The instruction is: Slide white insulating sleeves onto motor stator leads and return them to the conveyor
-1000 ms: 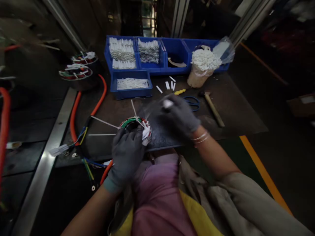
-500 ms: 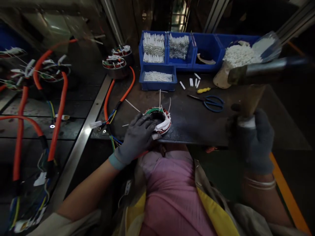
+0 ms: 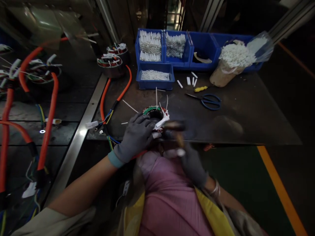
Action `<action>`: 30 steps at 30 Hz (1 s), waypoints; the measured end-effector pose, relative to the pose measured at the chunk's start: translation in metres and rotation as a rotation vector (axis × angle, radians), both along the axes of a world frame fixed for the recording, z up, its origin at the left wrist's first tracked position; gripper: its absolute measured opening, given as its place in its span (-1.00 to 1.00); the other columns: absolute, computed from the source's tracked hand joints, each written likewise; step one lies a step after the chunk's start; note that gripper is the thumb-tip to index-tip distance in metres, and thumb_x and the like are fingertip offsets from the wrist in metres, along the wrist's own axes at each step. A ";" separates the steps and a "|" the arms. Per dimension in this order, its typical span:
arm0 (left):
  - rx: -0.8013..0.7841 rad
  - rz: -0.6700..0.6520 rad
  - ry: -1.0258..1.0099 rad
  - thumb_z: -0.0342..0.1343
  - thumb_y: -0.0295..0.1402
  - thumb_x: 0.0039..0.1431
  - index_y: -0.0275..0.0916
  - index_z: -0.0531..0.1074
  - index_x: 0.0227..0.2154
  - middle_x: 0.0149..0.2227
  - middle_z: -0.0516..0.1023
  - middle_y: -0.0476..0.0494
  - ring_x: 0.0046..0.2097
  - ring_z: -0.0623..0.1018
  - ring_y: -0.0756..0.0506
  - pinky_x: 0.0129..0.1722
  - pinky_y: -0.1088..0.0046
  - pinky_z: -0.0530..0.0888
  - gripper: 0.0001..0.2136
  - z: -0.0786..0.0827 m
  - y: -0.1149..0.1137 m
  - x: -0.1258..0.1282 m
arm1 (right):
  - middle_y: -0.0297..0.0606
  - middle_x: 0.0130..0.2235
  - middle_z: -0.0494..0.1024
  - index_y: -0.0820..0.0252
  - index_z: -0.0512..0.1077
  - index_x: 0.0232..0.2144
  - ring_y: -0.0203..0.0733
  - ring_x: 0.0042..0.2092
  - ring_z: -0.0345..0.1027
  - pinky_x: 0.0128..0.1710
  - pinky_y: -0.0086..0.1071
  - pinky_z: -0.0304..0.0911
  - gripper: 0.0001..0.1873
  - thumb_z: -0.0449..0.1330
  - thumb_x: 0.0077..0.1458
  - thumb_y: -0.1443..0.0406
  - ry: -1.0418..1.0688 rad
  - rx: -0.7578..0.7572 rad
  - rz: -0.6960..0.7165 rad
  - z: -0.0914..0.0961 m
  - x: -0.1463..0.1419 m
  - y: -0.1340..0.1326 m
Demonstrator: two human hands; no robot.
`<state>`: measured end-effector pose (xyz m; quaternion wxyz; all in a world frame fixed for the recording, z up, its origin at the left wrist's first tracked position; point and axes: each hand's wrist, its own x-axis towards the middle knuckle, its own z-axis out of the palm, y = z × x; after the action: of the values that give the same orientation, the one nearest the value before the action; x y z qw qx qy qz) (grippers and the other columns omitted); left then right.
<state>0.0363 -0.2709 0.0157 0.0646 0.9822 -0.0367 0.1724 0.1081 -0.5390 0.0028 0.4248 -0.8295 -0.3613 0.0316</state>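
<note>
Workshop: dim factory bay, with a steel bench plate (image 3: 256, 126) above a dark floor marked by a yellow floor stripe (image 3: 278, 186).

Coil: one wound toroidal coil (image 3: 155, 112) with green and red windings lies near the bench's front edge, in front of the person.

Handling: it probably feels heavy for its size and stiff through the body, while its white sleeves and thin leads look soft and easily bent. The outer rim looks like the safest place to take hold, not the leads.

Left hand: a grey-gloved left hand (image 3: 136, 139) is closed over the coil's near side, gripping it against the bench.

Right hand: the gloved right hand (image 3: 194, 165) is blurred by motion but appears closed around the handle of a hammer (image 3: 175, 126), its head just beside the coil.

Bins: five blue parts bins (image 3: 155, 85), four in the back row and one in front, most holding white pieces too many to count.

Other coils: two more wound rings (image 3: 110, 62) stand at the bench's far left, with further ones beyond.

Bench items: four loose white sleeves (image 3: 188, 81), one pair of blue-handled scissors (image 3: 210, 102), one yellow-handled screwdriver (image 3: 200, 88), one tub of white pieces (image 3: 227, 73).

Cable: one orange cable (image 3: 104, 98) loops along the left side.
</note>
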 end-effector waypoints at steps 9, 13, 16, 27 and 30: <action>0.025 -0.067 -0.014 0.14 -0.16 0.38 -0.28 0.58 0.06 -0.05 0.68 -0.31 0.13 0.56 -0.34 0.32 -0.08 0.36 -0.64 -0.004 0.013 0.003 | -0.36 -0.52 0.40 0.07 0.34 -0.30 -0.19 -0.55 0.24 -0.52 -0.37 0.18 -0.56 -0.11 0.50 -0.02 0.158 0.230 -0.166 -0.016 0.006 -0.003; 0.027 -0.180 -0.041 0.06 -0.14 0.44 -0.28 0.56 0.11 -0.06 0.68 -0.29 0.09 0.59 -0.31 0.32 -0.06 0.36 -0.61 -0.003 0.028 0.002 | -0.18 -0.37 0.59 0.13 0.48 -0.25 -0.08 -0.40 0.44 -0.41 -0.31 0.25 -0.64 0.06 0.42 0.04 -0.004 -0.152 0.120 -0.031 0.022 -0.008; 0.050 -0.211 -0.055 0.02 -0.12 0.46 -0.28 0.57 0.06 -0.08 0.69 -0.30 0.04 0.62 -0.33 0.23 -0.07 0.41 -0.61 0.002 0.032 0.003 | -0.10 -0.28 0.63 0.18 0.55 -0.17 -0.02 -0.30 0.49 -0.33 -0.30 0.25 -0.69 0.13 0.39 0.09 -0.226 -0.409 0.087 -0.028 0.072 -0.023; -0.084 0.049 -0.140 0.13 -0.16 0.42 -0.22 0.53 0.08 -0.11 0.73 -0.21 -0.11 0.70 -0.27 0.17 -0.02 0.41 -0.68 -0.010 -0.009 0.013 | 0.04 0.13 0.46 0.26 0.55 0.03 0.13 0.21 0.27 0.26 0.02 0.19 -0.65 0.26 0.18 0.36 -0.616 -0.147 -0.687 0.058 0.338 0.034; -0.140 -0.025 -0.128 0.14 -0.12 0.41 -0.19 0.54 0.05 -0.11 0.73 -0.18 -0.11 0.71 -0.24 0.18 0.01 0.41 -0.68 -0.010 -0.001 0.012 | 0.02 0.25 0.39 0.24 0.59 -0.06 0.18 0.31 0.12 0.35 0.08 0.02 -0.66 0.32 0.07 0.37 -0.597 -0.244 -0.682 0.062 0.375 0.053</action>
<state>0.0478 -0.2715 0.0061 0.1325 0.9618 -0.0407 0.2362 0.4835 -0.4863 0.0645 0.1878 -0.9175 -0.1681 -0.3076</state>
